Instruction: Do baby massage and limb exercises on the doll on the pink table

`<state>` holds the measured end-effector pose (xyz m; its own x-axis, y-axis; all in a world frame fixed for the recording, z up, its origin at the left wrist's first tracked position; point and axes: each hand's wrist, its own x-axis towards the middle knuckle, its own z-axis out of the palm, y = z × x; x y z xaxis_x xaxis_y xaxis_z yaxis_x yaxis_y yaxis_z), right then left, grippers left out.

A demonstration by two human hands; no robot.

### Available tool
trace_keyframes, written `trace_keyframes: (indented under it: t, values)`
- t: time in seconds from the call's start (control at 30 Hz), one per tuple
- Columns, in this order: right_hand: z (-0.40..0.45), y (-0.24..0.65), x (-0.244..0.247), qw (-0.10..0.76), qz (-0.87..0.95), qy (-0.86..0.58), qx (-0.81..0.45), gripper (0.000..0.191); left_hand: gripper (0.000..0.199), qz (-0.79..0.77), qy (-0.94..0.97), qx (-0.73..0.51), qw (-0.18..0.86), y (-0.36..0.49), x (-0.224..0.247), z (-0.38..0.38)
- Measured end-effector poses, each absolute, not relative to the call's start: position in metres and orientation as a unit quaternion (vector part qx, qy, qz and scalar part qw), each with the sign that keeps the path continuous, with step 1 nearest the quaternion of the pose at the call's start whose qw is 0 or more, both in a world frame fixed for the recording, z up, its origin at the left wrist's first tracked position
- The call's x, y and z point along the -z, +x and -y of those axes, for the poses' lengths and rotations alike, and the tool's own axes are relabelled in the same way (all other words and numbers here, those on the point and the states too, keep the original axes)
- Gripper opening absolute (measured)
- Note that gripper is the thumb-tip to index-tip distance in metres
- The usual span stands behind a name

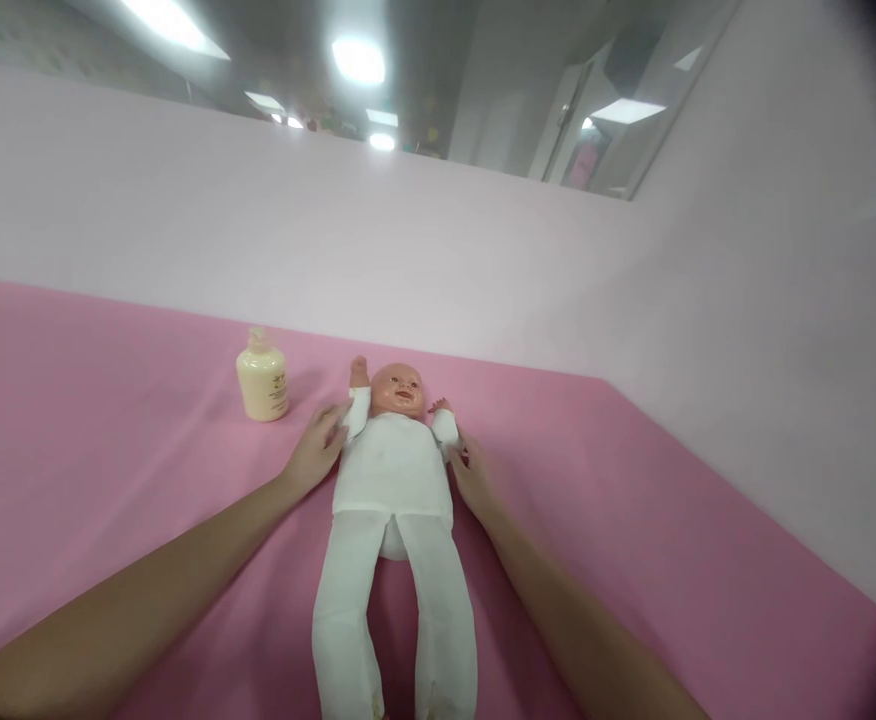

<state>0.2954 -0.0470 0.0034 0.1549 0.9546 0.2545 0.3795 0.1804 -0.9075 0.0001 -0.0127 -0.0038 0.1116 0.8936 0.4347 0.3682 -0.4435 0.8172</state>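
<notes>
A baby doll (393, 465) in a white top and white trousers lies on its back, head away from me, on the pink surface (145, 440). Its two arms are bent upward beside its head. My left hand (319, 452) is at the doll's arm on the left, fingers curled against the white sleeve (357, 410). On the other side, my right hand (474, 478) grips the other sleeve (445, 429) near the elbow, thumb and fingers closed on it. The doll's feet are mostly cut off by the lower edge of the view.
A cream-coloured pump bottle (263, 378) stands upright left of the doll's head. Behind the pink surface rises a pale wall (295, 230), with another wall (768, 330) on the right. A mirror-like panel (438, 70) above reflects ceiling lights.
</notes>
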Motion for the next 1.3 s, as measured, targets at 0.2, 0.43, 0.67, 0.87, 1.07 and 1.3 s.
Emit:
trace_keyframes:
  t: [0.2,0.43,0.67,0.87,1.07,1.3]
  values:
    - [0.044,0.295,-0.003,0.482,0.577,-0.6,-0.273,0.034,0.046,-0.522,0.678,-0.452,0.252,-0.002,0.008,0.006]
    - [0.044,0.296,-0.002,0.482,0.576,-0.593,-0.29,0.03,0.034,-0.487,0.673,-0.467,0.303,-0.003,0.001,0.007]
    - [0.045,0.294,-0.006,0.514,0.554,-0.571,-0.321,0.038,0.043,-0.484,0.642,-0.477,0.354,-0.003,0.002,0.008]
    - [0.05,0.294,-0.013,0.565,0.525,-0.513,-0.378,0.054,0.075,-0.469,0.589,-0.498,0.43,-0.002,0.006,0.007]
    - [0.049,0.293,-0.01,0.611,0.466,-0.45,-0.456,0.029,0.079,-0.411,0.52,-0.563,0.494,-0.001,0.006,0.004]
    - [0.041,0.297,0.0,0.614,0.446,-0.459,-0.462,0.02,0.016,-0.366,0.533,-0.574,0.502,0.003,0.013,-0.003]
